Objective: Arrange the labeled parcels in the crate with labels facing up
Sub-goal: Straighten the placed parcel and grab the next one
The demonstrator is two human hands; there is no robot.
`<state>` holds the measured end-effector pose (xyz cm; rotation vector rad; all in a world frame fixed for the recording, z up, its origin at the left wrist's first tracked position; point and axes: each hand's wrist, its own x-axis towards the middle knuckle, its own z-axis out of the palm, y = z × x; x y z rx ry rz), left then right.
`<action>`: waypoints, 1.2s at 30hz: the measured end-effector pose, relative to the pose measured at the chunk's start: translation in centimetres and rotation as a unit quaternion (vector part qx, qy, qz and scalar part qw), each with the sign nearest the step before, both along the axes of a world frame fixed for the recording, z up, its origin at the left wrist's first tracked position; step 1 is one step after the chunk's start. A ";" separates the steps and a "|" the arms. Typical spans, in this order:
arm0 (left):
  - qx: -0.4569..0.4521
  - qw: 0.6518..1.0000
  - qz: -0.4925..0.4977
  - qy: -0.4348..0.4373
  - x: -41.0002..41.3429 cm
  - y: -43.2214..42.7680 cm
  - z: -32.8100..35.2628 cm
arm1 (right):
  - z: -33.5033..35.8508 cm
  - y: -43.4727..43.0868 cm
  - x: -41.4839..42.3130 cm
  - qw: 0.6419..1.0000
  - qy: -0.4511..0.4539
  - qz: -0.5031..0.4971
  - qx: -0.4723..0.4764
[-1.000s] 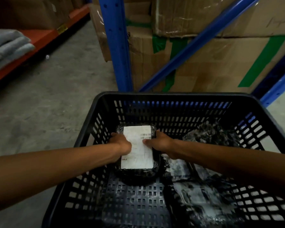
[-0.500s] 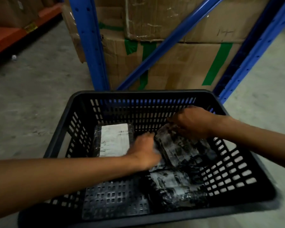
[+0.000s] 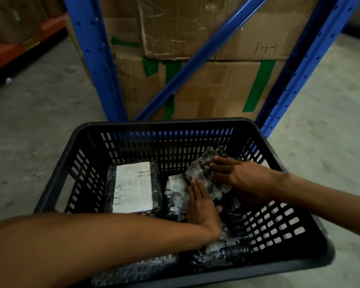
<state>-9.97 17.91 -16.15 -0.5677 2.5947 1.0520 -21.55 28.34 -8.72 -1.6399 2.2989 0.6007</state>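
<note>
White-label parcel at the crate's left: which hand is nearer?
Left. The left hand lies flat just right of the white-label parcel, not touching it. The right hand rests farther right on a tilted parcel.

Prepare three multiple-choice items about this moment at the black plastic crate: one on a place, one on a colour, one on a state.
1. Where in the black slotted plastic crate does the black-wrapped parcel with the white label facing up lie?
A. on its left side
B. at its right wall
C. outside it, on the floor

2. What colour are the tape strips on the brown cardboard boxes behind the crate?
A. red
B. green
C. yellow

3. What are the two hands doing?
A. both rest on the rim
B. both lie on the crumpled black-wrapped parcel on the right side
C. both hang free outside the crate

Key: 1 A, the label shows left of both hands. 2 B, green strips cross the cardboard. 3 B, the left hand and the right hand lie on that parcel.
</note>
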 end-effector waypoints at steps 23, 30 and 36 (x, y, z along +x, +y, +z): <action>0.169 0.935 0.304 0.061 6.8 -21.4 7.7 | -3.4 -14.8 5.5 0.504 -0.599 -0.518 -0.345; -0.035 0.976 0.210 -0.051 3.4 -23.2 6.9 | -5.1 -19.6 5.2 0.698 -0.477 -0.432 -0.314; -0.150 0.970 0.181 -0.060 2.7 -21.6 5.8 | -6.0 -19.2 3.2 0.746 -0.474 -0.394 -0.253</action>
